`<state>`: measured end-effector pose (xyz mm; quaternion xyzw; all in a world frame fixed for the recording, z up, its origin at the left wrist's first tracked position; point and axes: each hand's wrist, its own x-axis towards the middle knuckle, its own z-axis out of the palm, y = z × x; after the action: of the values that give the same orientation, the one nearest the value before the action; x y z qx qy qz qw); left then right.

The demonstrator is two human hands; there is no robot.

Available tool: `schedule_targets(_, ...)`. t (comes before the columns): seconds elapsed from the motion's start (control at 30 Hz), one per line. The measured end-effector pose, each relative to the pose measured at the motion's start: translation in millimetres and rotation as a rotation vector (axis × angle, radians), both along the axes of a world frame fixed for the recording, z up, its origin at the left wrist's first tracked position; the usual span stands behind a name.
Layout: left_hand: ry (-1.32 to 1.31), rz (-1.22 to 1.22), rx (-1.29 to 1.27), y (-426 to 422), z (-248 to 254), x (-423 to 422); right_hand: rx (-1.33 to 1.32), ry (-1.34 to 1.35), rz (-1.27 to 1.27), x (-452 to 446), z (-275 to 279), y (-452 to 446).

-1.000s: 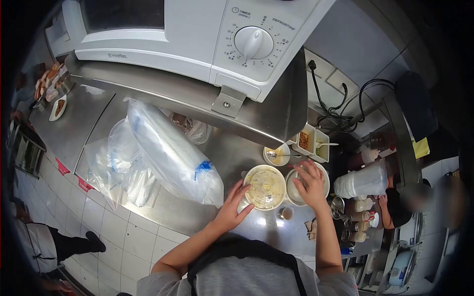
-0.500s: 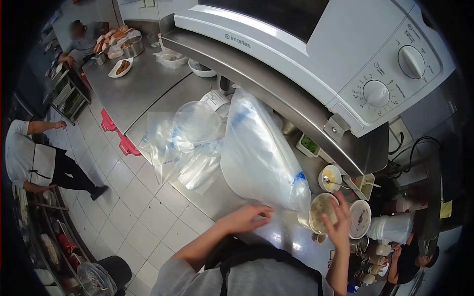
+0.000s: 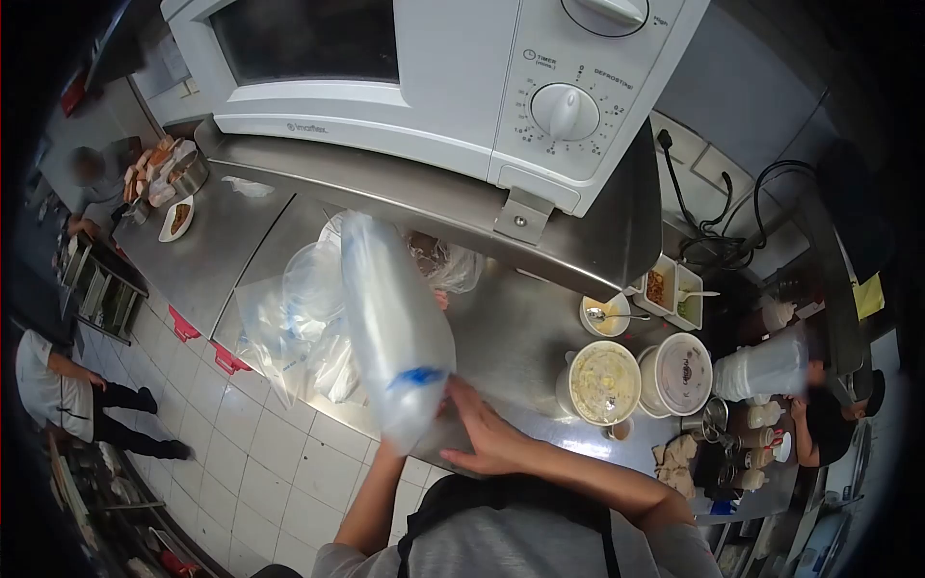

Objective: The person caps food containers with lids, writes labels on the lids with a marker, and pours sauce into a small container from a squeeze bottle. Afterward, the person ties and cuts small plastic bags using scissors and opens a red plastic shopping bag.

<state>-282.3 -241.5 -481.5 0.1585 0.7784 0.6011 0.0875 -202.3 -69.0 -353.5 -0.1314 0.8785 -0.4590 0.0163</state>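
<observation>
A large clear plastic bag [image 3: 395,308] with a blue patch near its lower end is lifted and tilted in front of me, blurred by motion. My left hand is behind it. Its wrist comes out below the bag, and what look like fingertips show past the bag's right edge. My right hand [image 3: 487,433] is at the bag's lower right side, fingers stretched against its edge and thumb spread apart. Left of the bag, loose clear plastic bags [image 3: 275,323] and a round clear lid or container [image 3: 313,279] lie on the steel counter [image 3: 501,328].
A white microwave [image 3: 453,106] stands on a steel shelf [image 3: 424,188] above the counter. To the right are two lidded tubs [image 3: 604,383], [image 3: 682,371], a bowl with a spoon [image 3: 605,315] and condiment trays [image 3: 672,289]. People stand at left and far right.
The large bag has been lifted off the counter and tilted up. My right hand has moved left from the tubs to the bag; my left hand is now behind it. The view has shifted right.
</observation>
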Motion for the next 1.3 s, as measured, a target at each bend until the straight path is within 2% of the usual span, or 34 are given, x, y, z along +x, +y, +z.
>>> schedule_targets(0.03, -0.079, 0.058, 0.069, 3.2, -8.0, 7.3, 0.01, -0.015, 0.07, 0.5, -0.6, 3.8)
schedule_targets(0.07, -0.151, 0.082, 0.047, 5.8, 3.6, 6.9, 0.068, 0.078, 0.172, -6.6, 9.0, 14.8)
schedule_targets(0.1, -0.221, 0.109, 0.028, 8.1, 15.3, 6.2, 0.127, 0.037, 0.186, -18.1, 6.8, 30.5)
schedule_targets(0.17, -0.337, 0.083, 0.194, 4.5, -6.1, 4.5, 0.252, -0.034, 0.22, -53.3, -0.5, 61.1)
schedule_targets(0.23, -0.38, 0.026, 0.094, 1.3, -41.9, -0.8, 0.229, 0.155, -0.044, -97.9, 25.6, 79.0)
schedule_targets(0.3, -0.366, -0.042, -0.285, -6.8, -77.7, -5.6, 0.312, 0.244, -0.269, -148.2, 17.3, 89.3)
schedule_targets(0.37, -0.253, 0.093, 0.29, 1.6, -81.0, -0.3, 0.342, 0.34, -0.422, -204.7, 6.3, 92.7)
schedule_targets(0.47, 0.249, 0.368, 0.16, 12.8, 25.5, -9.9, 0.383, 0.427, -0.474, -276.8, -8.0, 79.2)
schedule_targets(0.5, 0.181, 0.326, 0.218, 9.9, 26.0, -13.7, 0.406, 0.431, -0.457, -294.7, -9.8, 74.9)
schedule_targets(0.53, -0.341, 0.002, 0.765, 14.8, 33.6, 2.1, 0.432, 0.428, -0.439, -312.2, -11.8, 68.4)
schedule_targets(0.63, 0.102, 0.179, 0.229, 4.9, 7.9, -15.4, 0.498, 0.402, -0.378, -351.4, -15.4, 49.3)
schedule_targets(0.7, 0.196, 0.239, 0.087, 3.2, -3.4, -17.8, 0.541, 0.392, -0.341, -366.2, -17.0, 41.4)
schedule_targets(0.83, 0.094, 0.233, 0.199, 7.1, -14.1, -12.8, 0.591, 0.46, -0.317, -374.5, -21.1, 34.3)
schedule_targets(0.9, 0.199, 0.245, 0.18, 6.3, -11.8, -14.4, 0.612, 0.504, -0.307, -377.7, -20.2, 31.4)
schedule_targets(0.97, 0.431, 0.273, 0.119, 1.8, 17.8, -15.0, 0.622, 0.49, -0.297, -383.0, -23.3, 34.4)
schedule_targets(1.3, 0.437, 0.272, 0.116, 0.4, 19.7, -15.9, 0.715, 0.297, -0.047, -400.8, -13.6, 23.1)
